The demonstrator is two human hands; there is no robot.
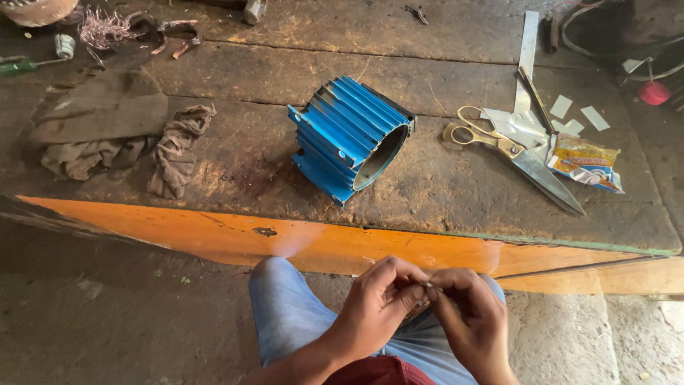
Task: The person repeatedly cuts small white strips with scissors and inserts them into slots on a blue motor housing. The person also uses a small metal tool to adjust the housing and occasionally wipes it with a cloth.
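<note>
At lower centre I see the left hand (376,305) and right hand (467,314) pinching one small pale strip (426,286) between fingertips, steadying it above the knee. Beyond, mid-frame, the blue finned housing (349,137) lies on the workbench (235,164); scissors (516,153) at right.

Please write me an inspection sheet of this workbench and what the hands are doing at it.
Surface: worn wooden bench with an orange front edge, dusty.
Job's things: left hand and right hand meet over the lap, pinching a small thin piece too small to identify.
Clutter: blue finned housing lying on its side; scissors; metal strip; crumpled packet; white paper pieces; rags; copper wire tangle; screwdriver.
Hands: both closed on the small piece.
Cables: dark loops at top right.
Surroundings: rough concrete floor.
</note>
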